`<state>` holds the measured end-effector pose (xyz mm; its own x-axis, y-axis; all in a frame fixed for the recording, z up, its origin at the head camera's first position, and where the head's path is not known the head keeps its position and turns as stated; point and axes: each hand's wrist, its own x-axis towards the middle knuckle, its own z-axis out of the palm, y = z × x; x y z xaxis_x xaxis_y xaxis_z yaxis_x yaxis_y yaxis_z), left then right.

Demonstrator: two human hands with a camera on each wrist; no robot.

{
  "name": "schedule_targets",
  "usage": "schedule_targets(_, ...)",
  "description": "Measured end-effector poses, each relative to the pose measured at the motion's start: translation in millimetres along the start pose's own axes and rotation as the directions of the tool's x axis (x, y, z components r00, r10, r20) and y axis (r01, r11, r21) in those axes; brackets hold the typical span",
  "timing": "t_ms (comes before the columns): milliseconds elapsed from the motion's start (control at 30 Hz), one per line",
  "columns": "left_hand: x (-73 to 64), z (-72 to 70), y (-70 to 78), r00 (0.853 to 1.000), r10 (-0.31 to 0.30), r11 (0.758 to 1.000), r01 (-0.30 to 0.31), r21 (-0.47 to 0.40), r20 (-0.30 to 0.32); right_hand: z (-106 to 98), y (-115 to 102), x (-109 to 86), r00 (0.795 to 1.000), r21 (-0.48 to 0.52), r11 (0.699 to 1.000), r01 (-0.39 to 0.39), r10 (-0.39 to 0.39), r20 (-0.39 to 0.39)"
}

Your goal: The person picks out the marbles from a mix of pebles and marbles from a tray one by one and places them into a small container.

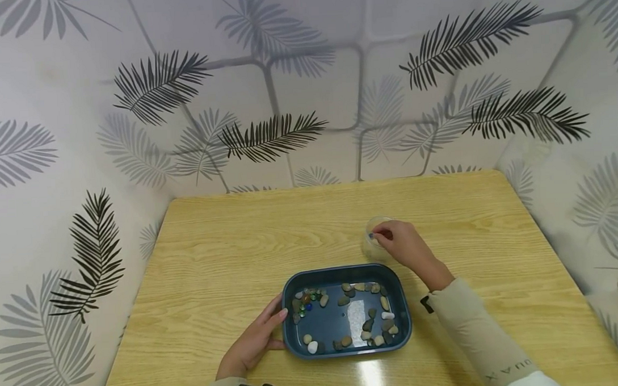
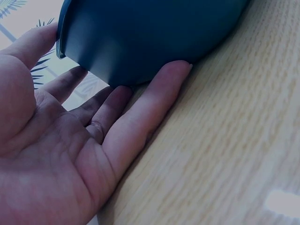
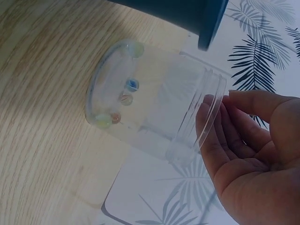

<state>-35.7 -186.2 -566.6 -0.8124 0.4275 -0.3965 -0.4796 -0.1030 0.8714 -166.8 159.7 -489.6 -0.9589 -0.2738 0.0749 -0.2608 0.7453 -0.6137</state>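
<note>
A dark blue tray (image 1: 345,353) holding pebbles and glass marbles lies on the table. My left hand (image 1: 254,338) rests at its left side, the thumb at the rim and the other fingers extended against the outer wall. In the left wrist view the little finger (image 2: 161,89) touches the tray near the tabletop. Behind the tray a clear plastic jar (image 3: 154,117) stands upright with several marbles inside, one of them blue (image 3: 132,85). My right hand (image 1: 405,246) is at the jar's mouth, its fingers loosely bent by the threaded rim. Nothing shows between thumb and fingers.
Inside the tray, green, orange and blue marbles (image 1: 307,301) cluster at the upper left. Pebbles (image 1: 377,338) line the right side and corners, with a white stone (image 1: 312,347) at lower left. The wooden table (image 1: 229,235) meets a leaf-patterned wall (image 1: 305,91) at its back edge.
</note>
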Motion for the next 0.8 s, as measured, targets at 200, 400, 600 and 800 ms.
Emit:
schedule_targets(200,1.7,-1.6,-3.9,1.0,0.005,1.0,-0.005,0.008,-0.006,-5,1,-3.9,0.999,-0.017,1.0,0.021,-0.022,-0.035)
schedule_targets(400,-1.0,0.4,2.1,1.0,-0.005,1.0,0.005,0.006,-0.003,-10,-6,-11.8,0.999,0.016,0.999,0.037,-0.037,-0.029)
schedule_targets(600,-6.8,6.4,12.7,1.0,-0.013,1.0,0.013,0.021,0.013,-11,-17,-22.6,0.999,0.036,0.999,0.032,-0.032,-0.016)
schedule_targets(800,-4.7,4.8,8.2,1.0,-0.006,1.0,0.006,0.003,0.02,-5,-27,-35.6,0.999,0.037,0.998,0.053,-0.052,-0.007)
